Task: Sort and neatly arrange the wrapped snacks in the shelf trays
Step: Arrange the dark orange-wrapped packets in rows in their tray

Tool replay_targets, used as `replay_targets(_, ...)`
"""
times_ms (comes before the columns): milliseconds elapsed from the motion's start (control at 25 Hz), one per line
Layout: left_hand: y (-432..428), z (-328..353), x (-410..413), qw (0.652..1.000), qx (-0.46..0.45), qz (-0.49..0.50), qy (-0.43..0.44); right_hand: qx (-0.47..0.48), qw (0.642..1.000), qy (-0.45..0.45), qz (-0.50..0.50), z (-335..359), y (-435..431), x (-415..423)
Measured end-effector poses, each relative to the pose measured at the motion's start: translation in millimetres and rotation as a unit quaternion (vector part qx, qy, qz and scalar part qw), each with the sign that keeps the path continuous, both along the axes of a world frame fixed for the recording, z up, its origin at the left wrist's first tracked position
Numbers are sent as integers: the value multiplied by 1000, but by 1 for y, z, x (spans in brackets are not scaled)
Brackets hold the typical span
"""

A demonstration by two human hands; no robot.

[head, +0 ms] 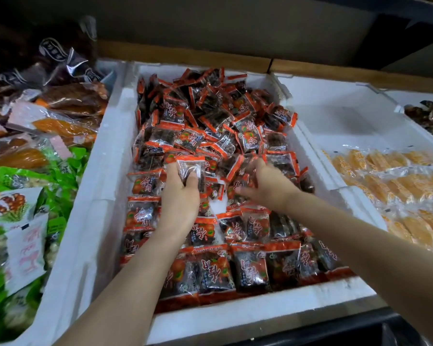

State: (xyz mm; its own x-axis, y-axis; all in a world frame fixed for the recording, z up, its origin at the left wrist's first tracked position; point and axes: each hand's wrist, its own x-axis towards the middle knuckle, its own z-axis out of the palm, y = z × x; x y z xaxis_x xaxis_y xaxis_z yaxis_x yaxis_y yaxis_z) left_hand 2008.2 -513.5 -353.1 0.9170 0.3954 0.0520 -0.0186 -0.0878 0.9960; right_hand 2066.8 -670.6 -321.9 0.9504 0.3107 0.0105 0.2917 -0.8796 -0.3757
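White foam tray (248,315) of red snack packets (210,116) — wooden ledge (185,54) behind.

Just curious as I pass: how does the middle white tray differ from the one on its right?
The middle tray is filled to the back with red-wrapped dark snacks; the right tray holds clear-wrapped yellow snacks only near its front. The middle tray's are heaped at the back; the right tray's lie flat. Both are white foam.
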Motion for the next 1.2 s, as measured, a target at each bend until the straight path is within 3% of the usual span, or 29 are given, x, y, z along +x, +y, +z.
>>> replay_targets(240,-3,2,-6,999,44,-15,17,109,992,40,-46,-18,16,0)
replay_targets(480,-2,0,-1,1000,18,-8,17,110,989,-80,-49,16,-8,2)
replay_targets(560,-4,-1,1,1000,-2,-19,24,178,976,-111,-53,33,-12,-6)
replay_targets(640,-7,3,-2,997,-40,-48,36,269,961,-51,-45,39,-4,-21)
replay_targets(720,-12,8,-6,989,-112,-84,38,298,954,24,-15,33,9,-32)
replay_targets(800,-13,11,-7,985,-150,-83,25,285,958,31,31,22,19,-34)
replay_targets(920,-7,8,-4,991,-126,-37,-6,249,968,-26,32,18,20,-16)
replay_targets(1080,-2,1,-1,992,-129,-8,-14,11,1000,-13,2,3,7,19)
replay_targets(1200,-1,-4,3,993,-118,4,-24,-59,998,-3,13,-5,11,30)
